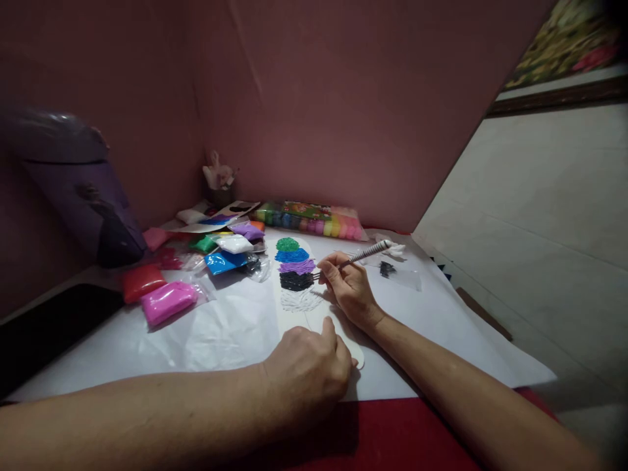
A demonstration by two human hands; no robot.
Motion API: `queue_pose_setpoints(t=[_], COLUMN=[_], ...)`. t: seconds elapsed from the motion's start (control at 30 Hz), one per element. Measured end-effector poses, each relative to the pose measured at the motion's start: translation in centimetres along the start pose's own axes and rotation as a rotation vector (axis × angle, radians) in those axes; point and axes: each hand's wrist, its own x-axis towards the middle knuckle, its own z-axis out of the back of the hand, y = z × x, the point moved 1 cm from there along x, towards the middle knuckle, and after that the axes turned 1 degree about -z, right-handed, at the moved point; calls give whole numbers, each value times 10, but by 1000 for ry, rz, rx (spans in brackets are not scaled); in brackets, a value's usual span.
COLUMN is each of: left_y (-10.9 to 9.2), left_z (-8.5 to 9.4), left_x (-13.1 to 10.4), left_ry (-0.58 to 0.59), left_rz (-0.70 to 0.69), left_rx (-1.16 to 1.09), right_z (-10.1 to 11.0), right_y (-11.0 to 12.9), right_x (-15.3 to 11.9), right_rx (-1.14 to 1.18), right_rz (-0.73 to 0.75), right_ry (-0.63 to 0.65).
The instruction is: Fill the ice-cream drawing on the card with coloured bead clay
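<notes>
My right hand (pixel 349 288) is closed around a fork with a striped handle (pixel 370 251). The fork's tines meet the right edge of a black clay patch (pixel 296 281). Above that patch lie purple (pixel 297 267), blue (pixel 291 255) and green (pixel 287 244) clay patches; below it is a white, grooved one (pixel 300 300). All of them sit on a long white board (pixel 292 322) with rounded ends. My left hand (pixel 311 363) bears down on the board's near end, its index finger stretched forward and the other fingers curled in at the board; their tips are partly hidden.
Clay packets, including pink (pixel 169 303), red (pixel 143 282) and blue (pixel 226 263), lie left on the white sheet (pixel 226 343). A long multicoloured clay pack (pixel 314 219) lies at the back. A purple bin (pixel 73 190) and dark slab (pixel 63 327) stand left; a black scrap (pixel 387 269) lies right.
</notes>
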Motion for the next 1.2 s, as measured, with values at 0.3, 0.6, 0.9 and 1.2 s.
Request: queue_pose_setpoints(t=[0.3,0.6,0.9,1.2], left_y=[-1,-3,-2,-2], left_z=[1,1,3,3], left_x=[1,-1,1,0], left_ry=[87,30,62,69], left_rz=[17,-6,-59,-24], left_rx=[-4,24,39,5], right_z=[-2,0,2,2], right_y=[-1,5,9,9], right_x=[1,-1,-1,-2], right_rx=[4,-13,-36,-135], right_rz=[60,62,70,133], right_ry=[6,-10,59,136])
